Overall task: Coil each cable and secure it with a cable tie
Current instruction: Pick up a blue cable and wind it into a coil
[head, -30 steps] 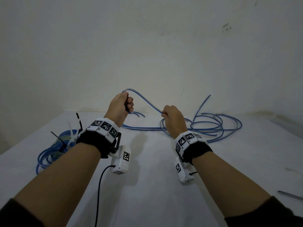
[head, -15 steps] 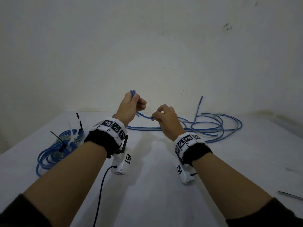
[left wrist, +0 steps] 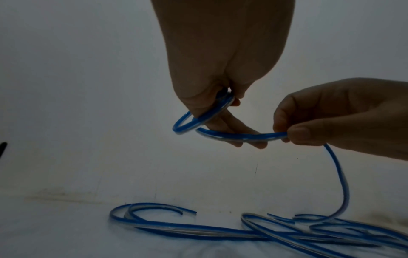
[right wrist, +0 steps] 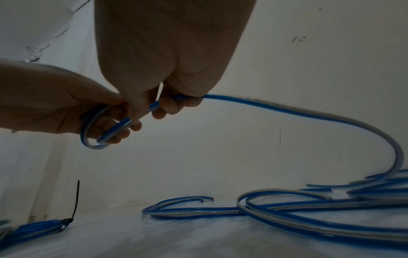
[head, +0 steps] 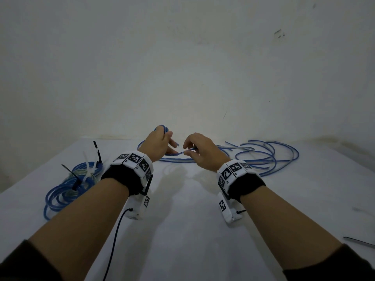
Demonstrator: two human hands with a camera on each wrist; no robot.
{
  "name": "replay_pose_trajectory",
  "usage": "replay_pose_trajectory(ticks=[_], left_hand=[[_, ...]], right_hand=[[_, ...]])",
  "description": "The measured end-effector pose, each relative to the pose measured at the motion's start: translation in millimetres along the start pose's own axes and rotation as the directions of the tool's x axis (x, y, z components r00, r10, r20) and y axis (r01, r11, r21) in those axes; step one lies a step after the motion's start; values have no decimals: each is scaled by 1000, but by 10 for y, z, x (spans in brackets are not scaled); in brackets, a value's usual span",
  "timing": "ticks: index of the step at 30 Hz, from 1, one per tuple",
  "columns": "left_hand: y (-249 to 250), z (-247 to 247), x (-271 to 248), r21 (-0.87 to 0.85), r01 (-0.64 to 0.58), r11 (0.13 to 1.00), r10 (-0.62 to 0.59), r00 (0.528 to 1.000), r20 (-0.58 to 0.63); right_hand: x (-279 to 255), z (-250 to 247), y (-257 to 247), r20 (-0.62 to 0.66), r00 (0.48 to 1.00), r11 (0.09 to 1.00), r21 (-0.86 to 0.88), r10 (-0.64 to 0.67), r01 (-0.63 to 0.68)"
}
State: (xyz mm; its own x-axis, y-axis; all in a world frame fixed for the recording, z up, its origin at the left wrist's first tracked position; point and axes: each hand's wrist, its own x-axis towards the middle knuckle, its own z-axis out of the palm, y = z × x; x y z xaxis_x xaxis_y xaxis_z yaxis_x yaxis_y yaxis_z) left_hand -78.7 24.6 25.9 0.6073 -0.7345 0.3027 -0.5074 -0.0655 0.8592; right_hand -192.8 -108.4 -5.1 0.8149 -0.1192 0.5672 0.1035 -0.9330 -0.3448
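Holding the cable (head: 269, 157) up between both hands, we keep it just above the white surface (head: 182, 230). Our left hand (head: 157, 142) has its grip closed on a small loop (left wrist: 194, 122) of the blue-and-clear cable — thumb and fingers pinch the turns together, and the loop pokes out past the knuckles in the head view. Our right hand (head: 203, 152) sits just beside the left, its grip clamped on the same cable a little further along, thumb (left wrist: 300, 132) pressed against the curled fingers. Between the two hands the cable runs in a short arc.

From the right hand the cable drops in a long curve to the surface, where it joins the loose part — several wide, untidy bends lying near the wall (head: 182, 67), right of the hands. Cut ends (right wrist: 207, 199) of cable show among those bends.

To the left, well apart from the hands, lies a bundle (head: 67, 189) of blue cable already coiled, with ties (head: 89, 169) round it, white and black, their tails sticking up. At the far right edge of the surface a thin dark strip (head: 359, 241) lies alone; we cannot tell what it is.
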Motion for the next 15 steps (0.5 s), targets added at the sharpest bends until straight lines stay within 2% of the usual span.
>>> replay_pose_trajectory(ticks=[2, 4, 7, 10, 12, 15], left_hand=[[-2, -20, -9, 93, -1, 996, -2, 1000, 26], [-7, -56, -11, 197, 11, 980, -21, 998, 52], [-18, -91, 1, 194, 44, 980, -59, 996, 74], [-6, -95, 13, 260, -9, 966, -21, 993, 114], [9, -85, 4, 285, -22, 958, -17, 991, 132], [15, -50, 2, 173, 33, 984, -60, 986, 156]], right_hand=[[9, -11, 28, 24, 998, 997, -45, -58, 59], [19, -39, 56, -13, 997, 996, -56, -70, 69], [26, -71, 91, -138, 989, 987, -157, -57, 35], [27, -54, 100, -203, 979, 940, -333, 3, -72], [36, -55, 84, -196, 979, 942, -314, 56, -116], [70, -89, 27, -155, 977, 958, -225, 147, -179]])
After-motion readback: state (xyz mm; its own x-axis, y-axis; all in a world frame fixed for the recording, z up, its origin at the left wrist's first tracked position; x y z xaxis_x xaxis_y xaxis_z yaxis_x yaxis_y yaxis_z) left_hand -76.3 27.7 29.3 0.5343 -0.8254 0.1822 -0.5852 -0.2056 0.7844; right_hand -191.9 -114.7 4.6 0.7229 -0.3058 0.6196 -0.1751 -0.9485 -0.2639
